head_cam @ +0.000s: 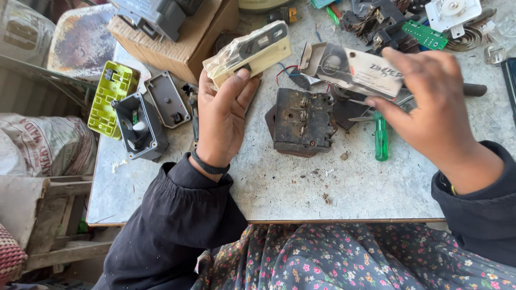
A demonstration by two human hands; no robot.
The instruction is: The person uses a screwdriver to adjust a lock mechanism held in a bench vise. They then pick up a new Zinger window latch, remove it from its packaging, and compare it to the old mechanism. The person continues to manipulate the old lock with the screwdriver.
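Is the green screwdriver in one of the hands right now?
No. The green screwdriver lies on the table under the right hand, which holds a flat card package instead.

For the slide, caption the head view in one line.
Left hand holds a cream plastic part, right hand a printed card, above a rusty switch block.

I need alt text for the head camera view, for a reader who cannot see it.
Over a worn grey table, the left hand holds a cream plastic part in clear wrapping and the right hand holds an opened printed carton. Between them lies a dark, dirty switch block, beside a green screwdriver.
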